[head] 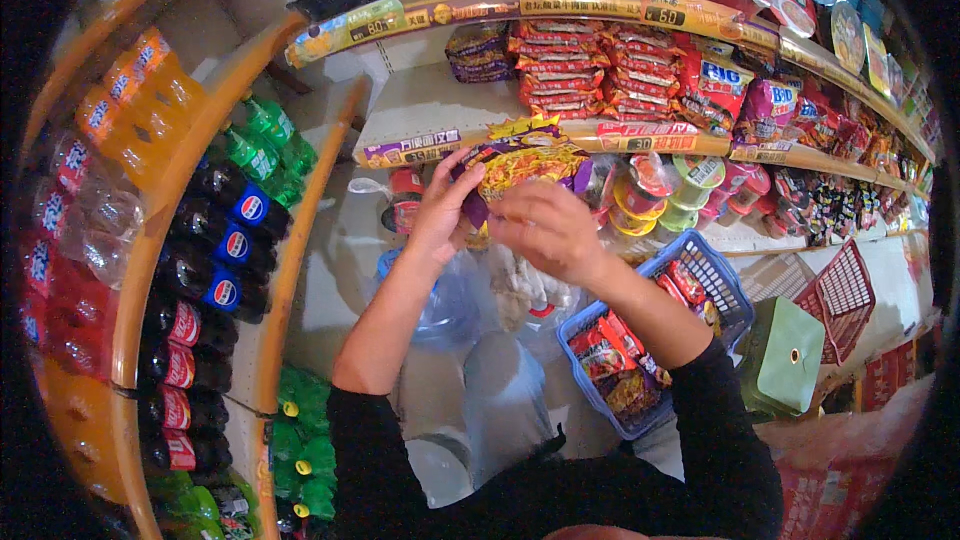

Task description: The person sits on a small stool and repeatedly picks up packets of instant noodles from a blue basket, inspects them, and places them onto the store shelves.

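Observation:
A purple and yellow instant-noodle packet [525, 169] is in front of me, at the edge of the middle shelf. My left hand [444, 214] grips its left side, thumb on the front. My right hand [551, 229] is blurred, with bent fingers over the packet's lower front; whether it grips the packet is unclear. Behind the packet, stacked red noodle packets [561, 67] lie on the shelf beside a short stack of dark purple packets [480, 52]. Below my right forearm stands a blue plastic basket [581, 388] holding red packets [596, 349] and a purple packet [630, 396].
Cup noodles [641, 195] line the lower shelf. A clear blue-tinted plastic jug [450, 307] stands below my hands. At right are a green box [787, 352] and a red plastic basket [844, 307]. Cola bottles [191, 277] fill slanted racks at left.

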Motion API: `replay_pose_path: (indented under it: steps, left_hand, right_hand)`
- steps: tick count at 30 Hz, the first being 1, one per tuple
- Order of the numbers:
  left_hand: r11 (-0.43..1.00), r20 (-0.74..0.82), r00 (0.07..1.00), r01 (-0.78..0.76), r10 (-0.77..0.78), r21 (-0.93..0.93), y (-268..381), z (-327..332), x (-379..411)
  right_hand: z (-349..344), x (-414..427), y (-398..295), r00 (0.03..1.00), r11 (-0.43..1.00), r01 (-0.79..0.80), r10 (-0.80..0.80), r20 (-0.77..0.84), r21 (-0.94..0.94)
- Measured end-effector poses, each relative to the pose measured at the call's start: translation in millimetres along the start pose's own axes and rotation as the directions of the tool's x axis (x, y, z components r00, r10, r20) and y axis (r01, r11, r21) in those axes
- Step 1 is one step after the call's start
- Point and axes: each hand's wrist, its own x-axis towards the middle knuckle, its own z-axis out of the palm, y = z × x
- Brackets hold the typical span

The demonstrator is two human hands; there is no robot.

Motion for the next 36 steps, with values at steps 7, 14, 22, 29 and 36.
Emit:
replay_pose_path:
  steps: [7,14,22,29,36]
  left_hand:
    - [0.998,-0.009,0.999,-0.045,0.045,-0.050,5,-24,22]
    - [0.992,-0.033,0.997,-0.073,0.070,-0.107,16,-51,25]
    - [0.992,0.116,0.990,-0.095,0.085,0.077,31,-50,33]
    - [0.992,-0.021,0.997,-0.068,0.071,0.109,36,-93,97]
    - [0.986,-0.037,0.991,-0.133,0.129,-0.103,36,-109,177]
  right_hand:
    - [64,-49,-74,0.589,0.967,-0.130,-0.103,0.802,0.219]
    - [15,-26,10,0.529,0.588,-0.808,0.721,0.448,0.007]
    - [-1,12,70,0.049,-0.204,-0.924,0.776,0.629,0.324]
    - [57,13,110,0.132,-0.454,-0.648,0.723,0.678,0.611]
    - [122,38,182,0.166,-0.361,-0.515,0.847,0.504,0.777]
